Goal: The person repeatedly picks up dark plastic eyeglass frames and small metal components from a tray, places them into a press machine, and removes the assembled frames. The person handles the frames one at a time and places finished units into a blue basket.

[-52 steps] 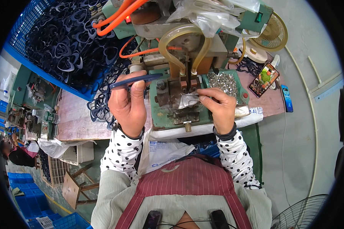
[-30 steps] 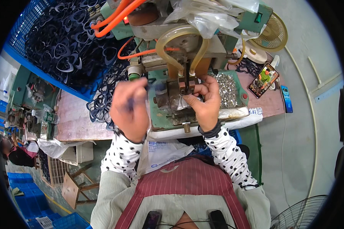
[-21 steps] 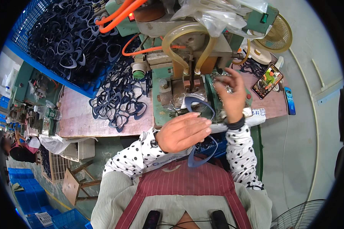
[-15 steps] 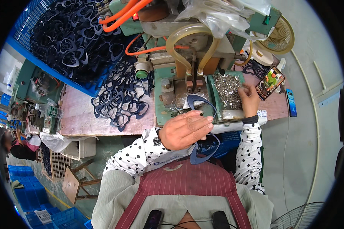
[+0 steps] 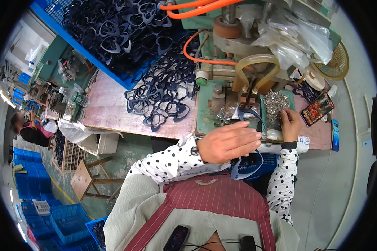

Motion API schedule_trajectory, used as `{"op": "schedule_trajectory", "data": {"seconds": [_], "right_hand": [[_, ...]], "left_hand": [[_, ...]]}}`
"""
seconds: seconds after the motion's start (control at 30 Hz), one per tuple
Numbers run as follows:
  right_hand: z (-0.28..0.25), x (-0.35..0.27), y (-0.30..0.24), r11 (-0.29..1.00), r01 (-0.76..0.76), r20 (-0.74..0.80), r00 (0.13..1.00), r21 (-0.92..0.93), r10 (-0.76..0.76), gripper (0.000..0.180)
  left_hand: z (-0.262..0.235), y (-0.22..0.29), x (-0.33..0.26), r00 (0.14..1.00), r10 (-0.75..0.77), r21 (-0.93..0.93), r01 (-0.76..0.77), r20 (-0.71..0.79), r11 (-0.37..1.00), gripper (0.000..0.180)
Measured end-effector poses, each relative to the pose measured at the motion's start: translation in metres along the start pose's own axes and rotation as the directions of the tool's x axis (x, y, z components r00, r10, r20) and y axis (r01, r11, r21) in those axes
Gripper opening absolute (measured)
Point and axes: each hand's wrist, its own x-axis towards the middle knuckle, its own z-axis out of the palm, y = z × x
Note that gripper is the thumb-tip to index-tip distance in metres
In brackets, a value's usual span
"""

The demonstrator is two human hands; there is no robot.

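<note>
My left hand (image 5: 229, 143) is held in front of the press, palm down with its fingers together. It grips a dark blue plastic frame with two loops (image 5: 248, 172). One loop reaches up to the press jaws (image 5: 248, 100), the other hangs toward my apron; the thumb is hidden under the hand. My right hand (image 5: 291, 125) is at the right side of a green tray (image 5: 264, 113) heaped with small shiny metal parts (image 5: 275, 104). Its fingertips are pinched against the heap. Whatever lies between them is too small to make out.
A blue crate (image 5: 81, 46) full of dark frames stands at the back left, with loose frames (image 5: 159, 94) piled beside it. A phone (image 5: 317, 109) with a lit screen rests right of the tray. Above the jaws hang plastic bags (image 5: 297, 35), hoses (image 5: 255, 60) and orange tubing (image 5: 197, 9).
The view has shifted, so the whole scene sits further right. Both hands keep nearly the same places by the press and tray. The left still has the frame.
</note>
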Motion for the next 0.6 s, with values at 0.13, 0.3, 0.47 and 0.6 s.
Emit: {"op": "schedule_trajectory", "data": {"seconds": [0.13,0.3,0.47,0.6], "right_hand": [[0.001,-0.008,0.000,0.998,-0.006,-0.043,0.999,-0.059,0.003,0.010],[0.007,-0.009,-0.019,0.962,0.207,-0.125,0.965,-0.177,-0.230,0.008],[0.002,-0.008,-0.028,0.938,0.252,-0.131,0.949,-0.239,-0.288,0.009],[-0.001,-0.011,-0.032,0.956,0.235,-0.126,0.958,-0.178,-0.259,0.011]], "left_hand": [[-0.026,-0.028,-0.039,1.000,-0.028,0.238,0.023,0.014,0.971,0.026],[-0.086,-0.107,-0.145,0.798,-0.478,0.756,0.556,-0.368,0.346,0.023],[-0.103,-0.159,-0.250,0.527,-0.761,0.769,0.636,-0.378,0.059,0.038],[-0.092,-0.168,-0.246,0.646,-0.688,0.739,0.631,-0.332,0.235,0.039]]}}
